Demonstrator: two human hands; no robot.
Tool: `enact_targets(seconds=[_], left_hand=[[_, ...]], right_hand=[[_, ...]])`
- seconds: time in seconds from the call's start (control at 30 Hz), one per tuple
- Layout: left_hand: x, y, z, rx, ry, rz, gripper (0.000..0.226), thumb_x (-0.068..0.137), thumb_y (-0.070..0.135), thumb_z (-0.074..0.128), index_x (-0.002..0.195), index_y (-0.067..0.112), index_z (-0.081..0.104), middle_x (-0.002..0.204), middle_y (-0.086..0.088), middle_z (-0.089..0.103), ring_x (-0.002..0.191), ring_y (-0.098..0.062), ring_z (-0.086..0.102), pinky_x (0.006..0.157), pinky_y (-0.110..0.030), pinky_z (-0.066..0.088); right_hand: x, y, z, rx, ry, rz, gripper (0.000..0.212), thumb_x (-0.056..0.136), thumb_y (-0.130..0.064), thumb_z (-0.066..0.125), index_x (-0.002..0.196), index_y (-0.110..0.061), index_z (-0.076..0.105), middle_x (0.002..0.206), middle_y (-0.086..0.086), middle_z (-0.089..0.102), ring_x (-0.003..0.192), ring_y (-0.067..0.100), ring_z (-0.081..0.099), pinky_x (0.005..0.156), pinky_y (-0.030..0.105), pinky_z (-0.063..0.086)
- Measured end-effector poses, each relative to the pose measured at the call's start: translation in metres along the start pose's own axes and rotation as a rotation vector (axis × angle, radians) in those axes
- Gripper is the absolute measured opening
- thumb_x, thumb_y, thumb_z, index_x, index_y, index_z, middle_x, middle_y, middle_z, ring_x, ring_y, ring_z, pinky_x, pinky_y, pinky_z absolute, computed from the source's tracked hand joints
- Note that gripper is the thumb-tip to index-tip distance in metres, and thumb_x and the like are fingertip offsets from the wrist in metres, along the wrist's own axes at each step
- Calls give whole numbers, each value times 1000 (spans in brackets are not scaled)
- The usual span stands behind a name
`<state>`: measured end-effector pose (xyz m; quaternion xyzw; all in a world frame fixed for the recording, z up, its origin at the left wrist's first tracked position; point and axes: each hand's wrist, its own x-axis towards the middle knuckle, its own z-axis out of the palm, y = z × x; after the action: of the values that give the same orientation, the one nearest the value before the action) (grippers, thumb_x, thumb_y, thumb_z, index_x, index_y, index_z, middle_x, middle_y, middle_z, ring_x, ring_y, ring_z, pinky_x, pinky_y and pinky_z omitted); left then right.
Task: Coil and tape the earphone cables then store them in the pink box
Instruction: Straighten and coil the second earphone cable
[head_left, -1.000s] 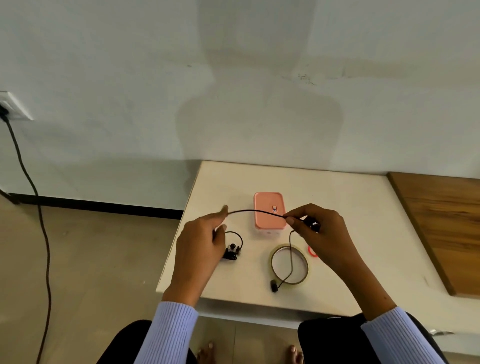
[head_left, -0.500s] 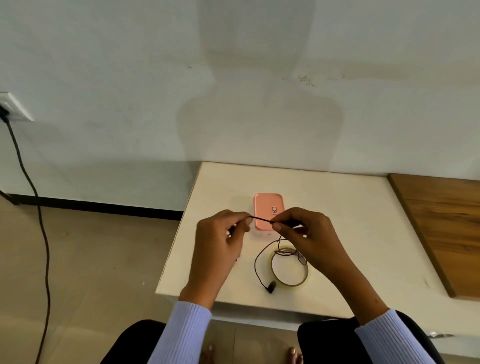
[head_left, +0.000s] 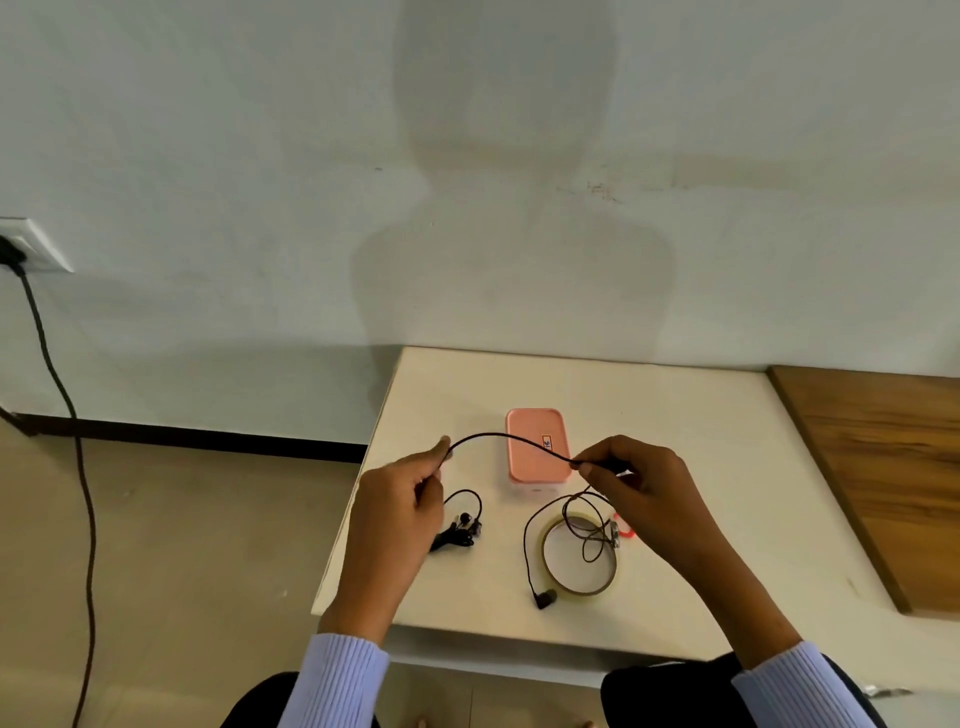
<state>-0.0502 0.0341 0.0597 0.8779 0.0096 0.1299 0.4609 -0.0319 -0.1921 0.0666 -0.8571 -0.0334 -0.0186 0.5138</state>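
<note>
Now, nearest us by the table's (head_left: 675, 415) front edge, the loose end of the earphone cable (head_left: 511, 439) lies with its small black plug (head_left: 544, 600) just beside the tape roll (head_left: 579, 556); slack loops droop across the roll's ring. Half a second back our hands sat close together over that roll; now we have drawn them apart again, so a span of cable arches between them. We judge this as paying out the next length for a fresh turn of the coil, which means coiling is underway and taping has not begun.

Our left hand (head_left: 400, 509) hovers over the table's left edge, thumb and forefinger pinching the cable, the other fingers curled in; a short bight with the earbuds (head_left: 465, 525) hangs below it, resting on the surface. Our right hand (head_left: 644, 493) works toward the middle of the table, fingertips (head_left: 584, 467) pinching the cable's other end of the span, remaining fingers curled. Whether it also keeps finished turns gathered in the palm we cannot tell. A small red object (head_left: 626, 530) peeks out under that hand.

The cable looks thin, black and limp, sagging wherever unsupported, so we expect it to spring loose unless held.

Farther back, the pink box (head_left: 535, 441) stands closed, lid on, well short of the far edge, crossed in view by the arched span.
</note>
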Motion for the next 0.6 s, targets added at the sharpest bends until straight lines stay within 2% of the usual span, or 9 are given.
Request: enact_targets(seconds=[0.1, 0.2, 0.23, 0.3, 0.37, 0.4, 0.47, 0.53, 0.6], left_hand=[[-5, 12, 6, 120, -29, 38, 51, 88, -3, 49, 135, 17, 50, 59, 5, 57, 48, -1, 45, 45, -10, 34], [-9, 26, 15, 227, -14, 164, 46, 91, 19, 57, 137, 14, 49, 98, -11, 72, 49, -3, 56, 52, -4, 40], [-10, 28, 18, 263, -5, 198, 42, 90, 27, 59, 131, 14, 56, 113, -10, 69, 53, -9, 62, 58, -5, 44], [-10, 30, 22, 314, 18, 210, 22, 84, 32, 68, 97, 16, 74, 127, -5, 62, 53, -13, 65, 53, -6, 41], [-7, 30, 22, 373, 25, 151, 23, 75, 34, 77, 65, 15, 70, 119, -3, 67, 58, -10, 64, 50, -4, 24], [-6, 29, 22, 394, 29, 141, 26, 72, 36, 79, 60, 16, 66, 111, -1, 70, 65, -10, 65, 50, -3, 21], [-5, 27, 23, 366, 12, 197, 23, 70, 36, 80, 72, 19, 65, 98, 5, 68, 74, -9, 61, 53, -3, 24], [-5, 29, 28, 319, -51, 276, 26, 74, 34, 77, 94, 21, 68, 94, 8, 68, 72, -6, 57, 55, -1, 26], [-7, 29, 35, 299, -92, 323, 25, 79, 31, 74, 103, 23, 70, 89, 8, 70, 66, -3, 53, 56, -1, 25]], right_hand=[[-1, -3, 6, -7, 2, -23, 16, 82, -2, 64, 82, -17, 70, 77, -7, 69, 67, 3, 60, 62, 13, 48], [-2, -6, 14, -63, -30, -116, 21, 79, -1, 66, 80, -21, 69, 80, -7, 69, 75, 6, 62, 66, 16, 50], [-2, -6, 15, -79, -41, -141, 20, 79, -2, 67, 81, -21, 70, 80, -7, 68, 75, 7, 61, 66, 16, 50], [-1, -7, 17, -107, -47, -167, 19, 78, -2, 67, 82, -21, 72, 81, -7, 67, 75, 8, 61, 66, 16, 48], [-1, -7, 17, -123, -38, -179, 19, 77, -3, 67, 82, -20, 73, 81, -6, 67, 75, 9, 61, 66, 16, 48], [-1, -7, 17, -127, -32, -184, 19, 77, -3, 67, 83, -20, 73, 81, -6, 66, 74, 10, 61, 65, 16, 48], [0, -7, 17, -138, -21, -193, 18, 77, -3, 67, 83, -20, 73, 81, -6, 66, 73, 10, 61, 65, 16, 48], [-1, -7, 18, -143, -8, -219, 18, 77, -3, 68, 83, -19, 74, 81, -7, 65, 73, 9, 61, 64, 14, 46], [-2, -8, 22, -139, 0, -254, 18, 77, -4, 68, 84, -20, 74, 80, -10, 64, 73, 8, 60, 63, 11, 45]])
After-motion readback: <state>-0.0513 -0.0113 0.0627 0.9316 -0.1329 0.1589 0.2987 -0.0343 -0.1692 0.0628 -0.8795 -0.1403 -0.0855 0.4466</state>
